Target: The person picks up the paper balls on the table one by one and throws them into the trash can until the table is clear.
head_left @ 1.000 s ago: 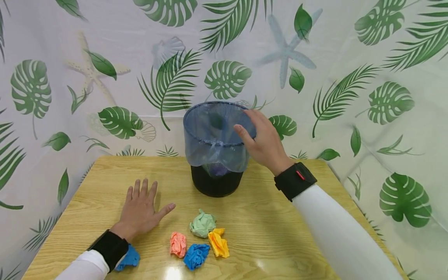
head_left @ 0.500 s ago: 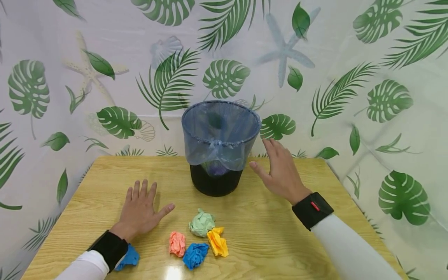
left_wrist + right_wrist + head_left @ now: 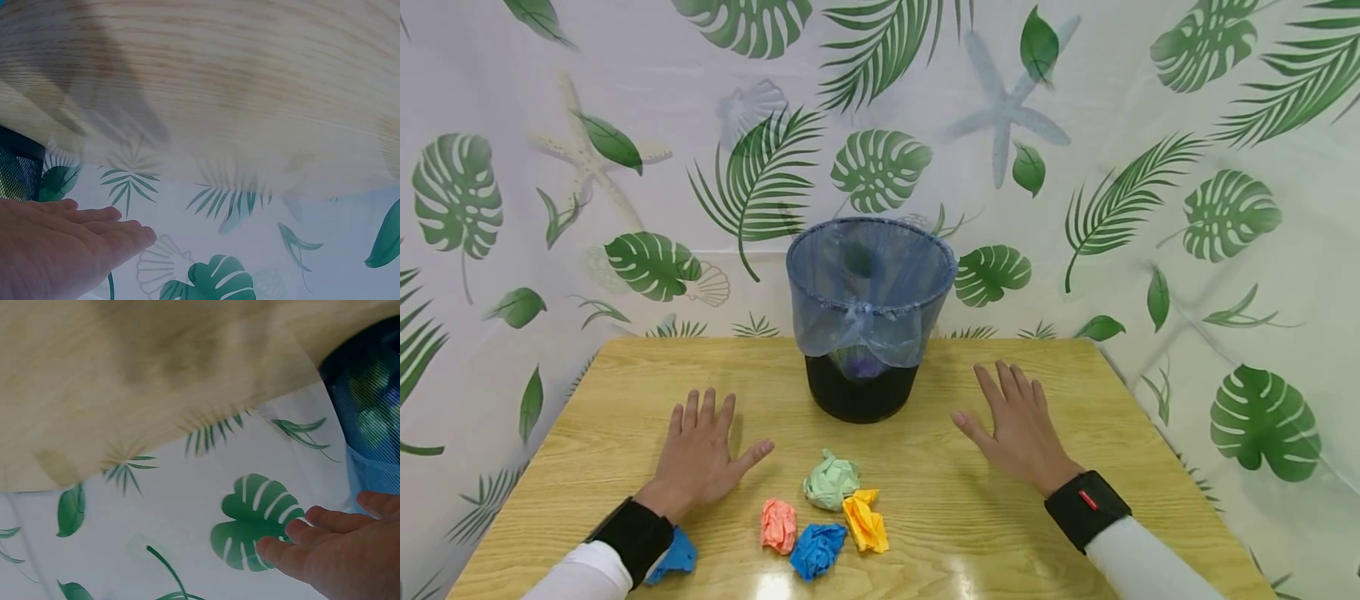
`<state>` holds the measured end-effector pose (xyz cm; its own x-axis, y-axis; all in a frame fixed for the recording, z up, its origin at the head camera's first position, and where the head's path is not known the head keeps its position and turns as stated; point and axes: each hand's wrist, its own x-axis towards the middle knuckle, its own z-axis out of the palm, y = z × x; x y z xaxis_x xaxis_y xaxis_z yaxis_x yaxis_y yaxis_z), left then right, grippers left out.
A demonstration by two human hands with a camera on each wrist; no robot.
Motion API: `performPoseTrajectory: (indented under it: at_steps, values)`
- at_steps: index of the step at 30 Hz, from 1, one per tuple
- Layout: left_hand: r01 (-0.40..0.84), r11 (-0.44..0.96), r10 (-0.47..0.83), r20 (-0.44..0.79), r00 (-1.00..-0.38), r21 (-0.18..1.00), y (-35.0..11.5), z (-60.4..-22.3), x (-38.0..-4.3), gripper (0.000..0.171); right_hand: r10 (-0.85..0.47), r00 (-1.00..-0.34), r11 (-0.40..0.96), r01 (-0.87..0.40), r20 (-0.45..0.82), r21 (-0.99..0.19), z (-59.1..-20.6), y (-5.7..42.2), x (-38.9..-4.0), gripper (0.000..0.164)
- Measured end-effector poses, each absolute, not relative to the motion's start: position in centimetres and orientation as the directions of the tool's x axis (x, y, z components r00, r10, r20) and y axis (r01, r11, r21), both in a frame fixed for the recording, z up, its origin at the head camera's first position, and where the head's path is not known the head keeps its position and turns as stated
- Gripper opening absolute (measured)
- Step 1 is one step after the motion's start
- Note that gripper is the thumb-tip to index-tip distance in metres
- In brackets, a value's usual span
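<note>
A black mesh wastebasket (image 3: pixel 859 400) stands toward the back of the table, lined with a translucent blue bag (image 3: pixel 872 333) folded over its rim. My left hand (image 3: pixel 700 454), fingers straight and spread, is left of the crumpled paper and holds nothing. My right hand (image 3: pixel 1018 429) is also empty with fingers extended, over the table to the right of the basket. Between the hands lie a pale green paper ball (image 3: pixel 832 482), a pink one (image 3: pixel 778 526), a blue one (image 3: pixel 817 550) and a yellow one (image 3: pixel 866 522). Through the mesh in the right wrist view, coloured lumps (image 3: pixel 375 412) show.
Another blue paper ball (image 3: pixel 674 557) lies partly hidden by the left wristband (image 3: pixel 634 537). Behind the wooden table (image 3: pixel 992 542) hangs a white cloth (image 3: pixel 760 292) printed with green leaves. A black band (image 3: pixel 1087 510) wraps the right wrist.
My right hand has moved away from the basket's rim, to the right and down toward the table. The left hand and the paper balls have stayed in place.
</note>
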<state>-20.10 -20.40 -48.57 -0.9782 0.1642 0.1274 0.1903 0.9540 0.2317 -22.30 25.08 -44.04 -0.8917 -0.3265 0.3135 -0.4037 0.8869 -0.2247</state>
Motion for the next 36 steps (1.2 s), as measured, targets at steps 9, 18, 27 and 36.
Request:
performPoseTrajectory:
  at_steps: [9, 18, 27, 36]
  values:
    - [0.198, 0.951, 0.167, 0.146, -0.975, 0.238, -20.5, -48.9, -20.0, 0.103, -0.295, -0.916, 0.911, -0.355, 0.271, -0.209, -46.6, 27.3, -21.1, 0.080]
    - [0.209, 0.947, 0.173, 0.162, -0.971, 0.244, -20.7, -49.1, -19.8, 0.103, -0.275, -0.933, 0.928, -0.321, 0.235, -0.190, -48.4, 28.7, -20.4, 0.083]
    - [0.237, 0.937, 0.194, 0.181, -0.964, 0.257, -20.3, -49.1, -19.4, 0.100, -0.279, -0.933, 0.931, -0.321, 0.226, -0.174, -49.0, 29.0, -20.0, 0.084]
    - [0.345, 0.894, 0.300, 0.191, -0.935, 0.285, -19.6, -48.1, -18.2, 0.083, -0.272, -0.938, 0.928, -0.315, 0.216, -0.200, -49.0, 28.7, -19.8, 0.083]
